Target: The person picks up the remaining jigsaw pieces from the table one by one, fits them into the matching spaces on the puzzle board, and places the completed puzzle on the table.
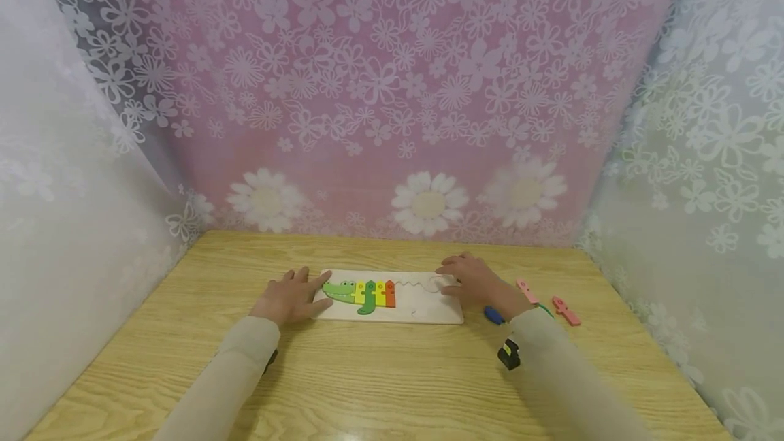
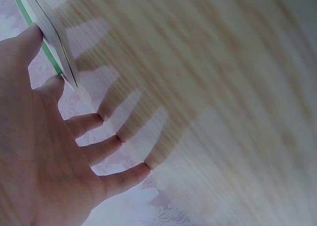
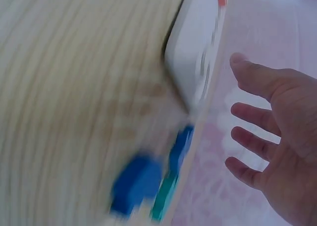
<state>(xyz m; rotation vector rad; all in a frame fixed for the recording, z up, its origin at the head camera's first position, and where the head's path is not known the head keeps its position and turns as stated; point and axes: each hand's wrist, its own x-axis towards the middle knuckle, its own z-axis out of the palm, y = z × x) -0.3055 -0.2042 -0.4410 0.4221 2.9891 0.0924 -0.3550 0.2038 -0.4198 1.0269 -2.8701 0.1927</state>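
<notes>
A pale wooden puzzle board [image 1: 429,308] lies flat on the table. Its left half holds a crocodile's green head [image 1: 339,293], two yellow pieces [image 1: 381,293], a green piece with a leg [image 1: 369,299] and an orange piece [image 1: 390,295]; to their right a wavy outline shows bare. At the board's left end, my left hand [image 1: 290,298] has its fingers spread, with thumb and forefinger touching the edge. My right hand [image 1: 478,284] hovers over the right end, fingers apart. In the right wrist view nothing is between those fingers [image 3: 252,141].
Right of the board lie a blue piece [image 1: 493,315], a light pink piece [image 1: 525,290] and a darker pink piece [image 1: 565,311]. A green piece [image 1: 545,309] shows partly from behind the right wrist. A flowered pink curtain [image 1: 380,135] closes off the table's far edge.
</notes>
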